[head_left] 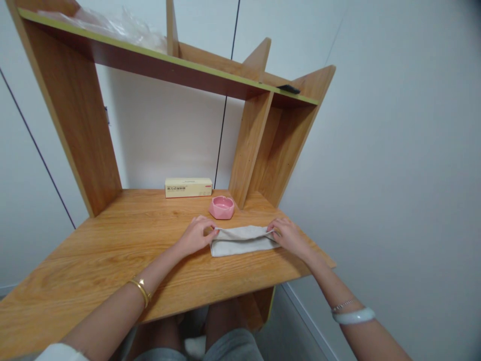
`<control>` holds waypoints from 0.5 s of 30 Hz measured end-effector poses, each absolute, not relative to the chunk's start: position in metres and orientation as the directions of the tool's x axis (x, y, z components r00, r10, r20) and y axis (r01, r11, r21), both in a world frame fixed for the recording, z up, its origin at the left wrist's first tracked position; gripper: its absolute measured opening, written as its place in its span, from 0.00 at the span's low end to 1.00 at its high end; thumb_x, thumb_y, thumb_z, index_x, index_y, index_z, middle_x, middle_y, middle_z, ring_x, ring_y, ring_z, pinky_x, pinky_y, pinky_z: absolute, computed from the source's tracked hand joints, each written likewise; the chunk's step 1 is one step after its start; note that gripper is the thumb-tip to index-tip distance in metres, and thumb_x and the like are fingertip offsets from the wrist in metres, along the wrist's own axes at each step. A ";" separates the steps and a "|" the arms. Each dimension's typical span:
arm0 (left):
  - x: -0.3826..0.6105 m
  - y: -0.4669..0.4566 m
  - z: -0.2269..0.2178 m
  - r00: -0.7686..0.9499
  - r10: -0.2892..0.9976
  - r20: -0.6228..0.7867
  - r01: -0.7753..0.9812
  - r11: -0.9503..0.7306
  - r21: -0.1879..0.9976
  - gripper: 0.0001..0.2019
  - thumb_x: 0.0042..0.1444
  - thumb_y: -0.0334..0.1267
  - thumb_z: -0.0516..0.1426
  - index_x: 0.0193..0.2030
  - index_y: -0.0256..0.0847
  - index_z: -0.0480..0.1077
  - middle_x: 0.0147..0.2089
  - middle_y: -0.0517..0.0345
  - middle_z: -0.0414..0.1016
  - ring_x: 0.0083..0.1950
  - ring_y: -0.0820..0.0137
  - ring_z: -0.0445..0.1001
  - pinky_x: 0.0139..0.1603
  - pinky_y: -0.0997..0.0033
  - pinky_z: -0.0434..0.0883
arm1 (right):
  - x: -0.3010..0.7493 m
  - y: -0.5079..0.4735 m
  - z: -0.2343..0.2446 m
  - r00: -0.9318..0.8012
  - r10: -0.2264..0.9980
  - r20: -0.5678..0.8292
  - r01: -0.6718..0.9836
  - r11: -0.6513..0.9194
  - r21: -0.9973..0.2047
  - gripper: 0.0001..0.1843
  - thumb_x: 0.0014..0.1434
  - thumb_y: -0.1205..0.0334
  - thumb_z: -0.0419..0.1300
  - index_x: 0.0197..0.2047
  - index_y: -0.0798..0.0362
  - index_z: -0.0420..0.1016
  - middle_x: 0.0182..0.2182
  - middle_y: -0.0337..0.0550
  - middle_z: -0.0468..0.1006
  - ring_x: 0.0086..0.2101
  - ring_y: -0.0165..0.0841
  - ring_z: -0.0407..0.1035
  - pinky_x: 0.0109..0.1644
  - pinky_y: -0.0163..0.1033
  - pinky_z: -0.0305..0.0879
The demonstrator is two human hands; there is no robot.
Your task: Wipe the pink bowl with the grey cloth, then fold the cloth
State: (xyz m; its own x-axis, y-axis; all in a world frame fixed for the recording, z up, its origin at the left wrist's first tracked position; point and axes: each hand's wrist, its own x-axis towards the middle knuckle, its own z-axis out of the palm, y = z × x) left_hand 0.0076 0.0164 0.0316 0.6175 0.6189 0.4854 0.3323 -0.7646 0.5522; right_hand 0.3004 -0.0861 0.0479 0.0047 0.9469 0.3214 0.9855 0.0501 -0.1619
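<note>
A folded grey-beige cloth (pixel 240 240) lies on the wooden desk (pixel 112 250) near its right front part. My left hand (pixel 196 234) pinches the cloth's left end with curled fingers. My right hand (pixel 287 235) grips the cloth's right end, fingers closed on the edge. A gold bangle sits on my left wrist, and a white bangle with a thin chain on my right. A small pink bowl (pixel 221 207) stands just behind the cloth.
A long cream box (pixel 188 187) lies at the back against the wall. Upright wooden dividers (pixel 250 145) and a top shelf (pixel 150 60) carrying clear plastic rise over the desk. A dark object (pixel 288 88) rests on the shelf's right end. The desk edge drops off right of my right hand.
</note>
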 end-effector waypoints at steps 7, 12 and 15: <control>0.005 0.000 0.032 0.845 0.418 0.334 0.243 -0.856 0.455 0.16 0.55 0.47 0.50 0.27 0.41 0.72 0.32 0.55 0.74 0.39 0.66 0.67 0.44 0.67 0.59 | 0.311 -0.086 0.039 0.092 0.992 0.089 0.922 -0.051 -0.384 0.13 0.47 0.70 0.51 0.33 0.54 0.75 0.30 0.43 0.76 0.31 0.32 0.67 0.37 0.35 0.58; 0.010 0.004 0.031 0.807 0.476 0.350 0.292 -0.836 0.464 0.15 0.56 0.47 0.49 0.28 0.41 0.72 0.33 0.55 0.74 0.39 0.66 0.68 0.43 0.67 0.60 | 0.327 -0.074 0.024 0.334 0.923 0.193 0.828 -0.190 -0.527 0.09 0.51 0.64 0.51 0.30 0.58 0.71 0.24 0.42 0.73 0.26 0.29 0.65 0.29 0.31 0.56; 0.013 0.002 0.030 0.804 0.484 0.346 0.311 -0.838 0.448 0.11 0.54 0.44 0.51 0.35 0.42 0.71 0.39 0.54 0.73 0.43 0.65 0.67 0.46 0.66 0.60 | 0.336 -0.075 0.021 0.405 0.900 0.163 0.810 -0.271 -0.520 0.11 0.52 0.61 0.52 0.23 0.57 0.68 0.19 0.40 0.71 0.22 0.28 0.62 0.25 0.31 0.53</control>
